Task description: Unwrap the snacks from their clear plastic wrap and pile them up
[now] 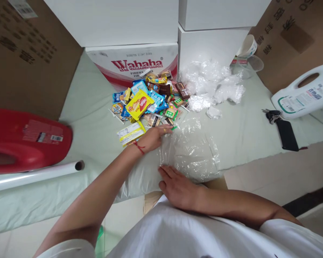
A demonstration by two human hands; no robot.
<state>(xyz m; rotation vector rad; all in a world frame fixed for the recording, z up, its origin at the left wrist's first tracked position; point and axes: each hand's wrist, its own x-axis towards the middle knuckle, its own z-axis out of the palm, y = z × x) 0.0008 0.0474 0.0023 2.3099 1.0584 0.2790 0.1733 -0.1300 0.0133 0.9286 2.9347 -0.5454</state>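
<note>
A clear plastic bag (193,152) lies flat and wrinkled on the cloth-covered table in front of me. My left hand (154,139), with a red string round its wrist, is closed at the bag's upper left corner, beside the snack pile. At the lower left corner, my right hand (177,188) has its fingers together on the bag's edge, thumb close by. Creases run through the plastic between both hands. Several wrapped snacks (150,96) are heaped just beyond my left hand, with a yellow wafer packet (140,104) on top.
Crumpled clear bags (207,82) sit behind, against white boxes (210,46) and a Wahaha carton (104,59). On the left are a red jug (48,132) and a white roll (37,175). A white detergent bottle (307,93) and keys with a black case (286,134) lie right.
</note>
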